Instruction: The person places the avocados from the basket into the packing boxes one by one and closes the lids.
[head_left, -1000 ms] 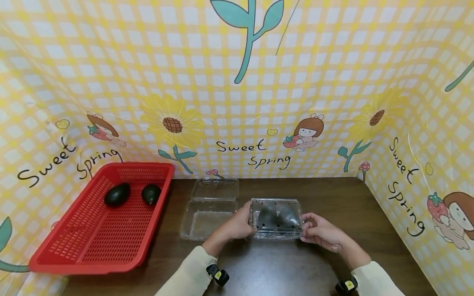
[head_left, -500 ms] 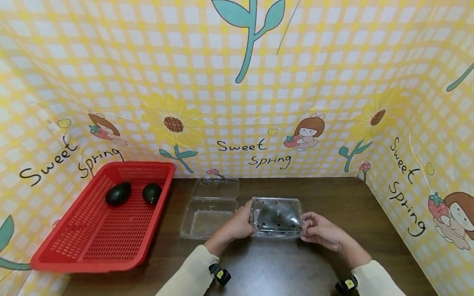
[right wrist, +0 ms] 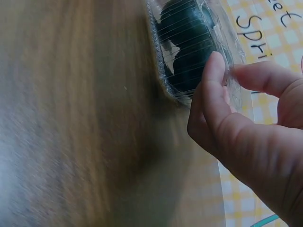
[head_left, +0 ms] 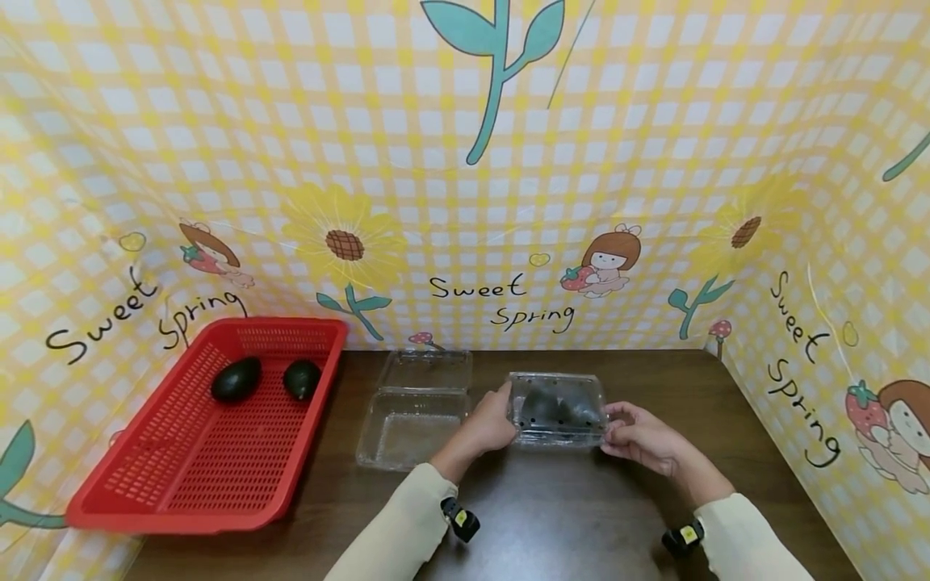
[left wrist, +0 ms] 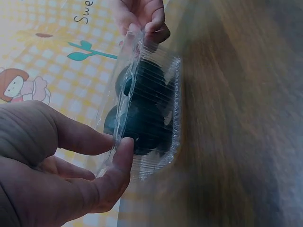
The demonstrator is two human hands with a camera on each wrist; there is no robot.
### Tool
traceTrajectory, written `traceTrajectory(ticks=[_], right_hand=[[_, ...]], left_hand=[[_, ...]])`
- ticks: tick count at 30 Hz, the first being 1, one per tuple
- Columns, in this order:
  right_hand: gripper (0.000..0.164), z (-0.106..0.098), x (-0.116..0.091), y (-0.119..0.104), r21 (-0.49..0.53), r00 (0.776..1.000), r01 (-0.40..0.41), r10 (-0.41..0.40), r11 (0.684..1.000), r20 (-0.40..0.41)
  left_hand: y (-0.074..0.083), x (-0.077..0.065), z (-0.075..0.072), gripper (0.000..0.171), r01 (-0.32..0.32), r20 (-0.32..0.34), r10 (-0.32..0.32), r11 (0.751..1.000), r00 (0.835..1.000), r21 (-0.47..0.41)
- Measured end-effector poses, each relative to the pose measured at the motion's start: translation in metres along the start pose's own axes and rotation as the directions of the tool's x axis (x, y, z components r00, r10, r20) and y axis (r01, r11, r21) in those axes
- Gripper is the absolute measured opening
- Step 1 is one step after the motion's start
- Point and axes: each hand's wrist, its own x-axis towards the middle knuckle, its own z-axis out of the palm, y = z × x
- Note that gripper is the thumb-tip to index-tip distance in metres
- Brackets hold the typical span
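Note:
In the head view a clear plastic clamshell box with its lid down holds dark green avocados. My left hand pinches the box's rim at its left end, thumb and fingers on either side of the flange. At the other end my right hand pinches the rim between thumb and fingers, as the right wrist view also shows. Whether the box's base touches the table is unclear.
A second clamshell box, lid raised, stands left of my left hand. Farther left, a red plastic basket contains two avocados. A yellow checked cloth hangs along the back and sides of the brown table.
Both hands have carried the filled box a little to the right and toward the back cloth. The open box and basket have stayed in place.

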Motion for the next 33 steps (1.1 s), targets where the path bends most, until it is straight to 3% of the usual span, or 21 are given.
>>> traceTrajectory(ticks=[5, 16, 26, 33], right_hand=[[0.049, -0.010, 0.003, -0.005, 0.015, 0.999, 0.005, -0.005, 1.000, -0.041], [0.058, -0.024, 0.013, -0.013, 0.030, 0.994, 0.043, -0.039, 0.999, -0.102], [0.053, -0.027, 0.017, -0.015, 0.078, 0.987, 0.068, -0.055, 0.995, -0.154], [0.052, -0.026, 0.016, -0.011, 0.069, 0.983, 0.056, -0.043, 0.996, -0.179]], left_hand=[[0.007, 0.012, 0.005, 0.097, 0.041, 0.002, -0.041, 0.998, 0.999, -0.047], [0.013, 0.043, 0.010, 0.094, 0.054, -0.003, -0.054, 0.994, 0.999, -0.092], [0.015, 0.056, 0.011, 0.095, 0.097, 0.022, -0.095, 0.987, 0.995, -0.131], [0.008, 0.055, 0.011, 0.097, 0.066, 0.018, -0.063, 0.980, 0.998, -0.187]])
